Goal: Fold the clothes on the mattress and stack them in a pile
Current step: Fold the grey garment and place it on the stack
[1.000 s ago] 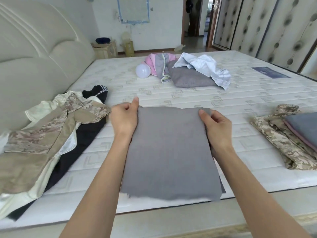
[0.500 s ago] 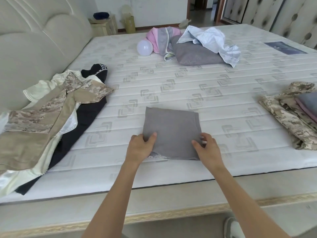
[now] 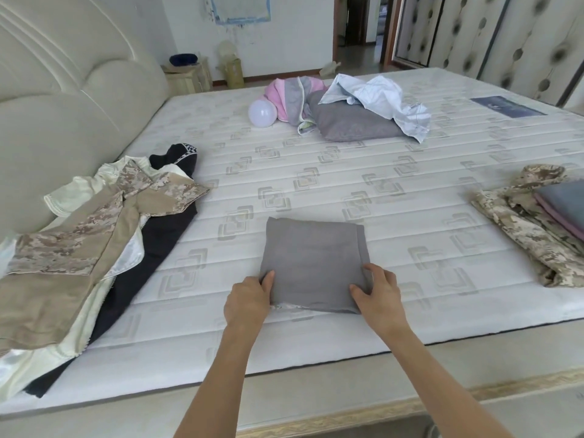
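Left hand (image 3: 248, 300), right hand (image 3: 380, 294) pinch near corners of folded grey cloth (image 3: 314, 263) on mattress (image 3: 316, 184). Risk: layers slip apart when lifted toward pile (image 3: 543, 222).

At the right edge of the frame the folded pile (image 3: 550, 222) is cut off. At the left edge the unfolded clothes (image 3: 72, 248) run out of view. The left hand (image 3: 248, 300) and right hand (image 3: 379, 295) cover the gray cloth's (image 3: 313, 260) near corners, fingers tucked underneath, unseen.
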